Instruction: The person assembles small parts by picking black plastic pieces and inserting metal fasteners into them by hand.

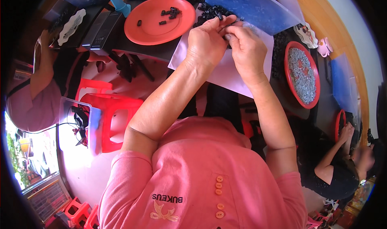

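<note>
Both hands meet above a pale sheet (221, 73) at the table's edge. My left hand (207, 41) is closed, with a small black plastic piece (219, 17) at the tips of its thumb and fingers. Close beside it, my right hand (248, 51) is pinched at the left hand's fingers; whatever lies in that pinch is too small to make out. Just beyond the hands sits a pile of small black pieces (207, 12). An orange-red plate (141, 29) to the left carries several similar pieces. On the right, a red plate (287, 73) is heaped with small silvery metal parts.
A translucent blue bin (250, 7) stands behind the hands. At the left are a small blue fan (119, 3), a red stool (111, 108) and a clear box (96, 128) with cables. One person (36, 96) sits far left, another (334, 168) far right by a further red plate (338, 128).
</note>
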`<action>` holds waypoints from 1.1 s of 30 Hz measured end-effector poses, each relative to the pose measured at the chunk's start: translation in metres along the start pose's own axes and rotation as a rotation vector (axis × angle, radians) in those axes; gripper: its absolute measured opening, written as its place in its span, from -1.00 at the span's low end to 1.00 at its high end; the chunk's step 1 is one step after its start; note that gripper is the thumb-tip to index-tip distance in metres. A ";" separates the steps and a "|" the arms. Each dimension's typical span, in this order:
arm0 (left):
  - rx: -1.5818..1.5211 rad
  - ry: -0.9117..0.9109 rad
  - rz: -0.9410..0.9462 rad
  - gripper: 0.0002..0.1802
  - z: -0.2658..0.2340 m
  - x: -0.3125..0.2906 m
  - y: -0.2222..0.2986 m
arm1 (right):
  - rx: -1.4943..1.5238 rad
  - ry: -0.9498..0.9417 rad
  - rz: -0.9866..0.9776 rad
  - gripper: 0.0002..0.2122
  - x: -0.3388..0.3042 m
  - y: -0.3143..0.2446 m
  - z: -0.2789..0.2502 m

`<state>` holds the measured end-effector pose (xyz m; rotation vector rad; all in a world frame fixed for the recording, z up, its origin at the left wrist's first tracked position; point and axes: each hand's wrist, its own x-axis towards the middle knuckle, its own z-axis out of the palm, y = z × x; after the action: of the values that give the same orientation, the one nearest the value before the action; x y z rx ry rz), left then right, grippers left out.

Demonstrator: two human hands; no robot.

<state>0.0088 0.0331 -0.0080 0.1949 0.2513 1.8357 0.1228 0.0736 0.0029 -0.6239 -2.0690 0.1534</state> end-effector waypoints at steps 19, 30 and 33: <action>0.749 0.108 0.149 -0.85 0.017 -0.047 0.006 | 0.568 -0.156 0.345 -0.92 0.018 -0.007 -0.031; 0.942 0.066 0.182 -0.84 0.005 -0.061 0.007 | 0.809 -0.226 0.513 -0.93 -0.002 -0.017 -0.017; 0.923 0.059 0.190 -0.84 0.001 -0.064 0.006 | 0.832 -0.231 0.533 -0.93 -0.006 -0.017 -0.017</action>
<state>0.0208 -0.0300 -0.0058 0.8207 1.1469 1.7891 0.1328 0.0539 0.0136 -0.6171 -1.7687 1.3611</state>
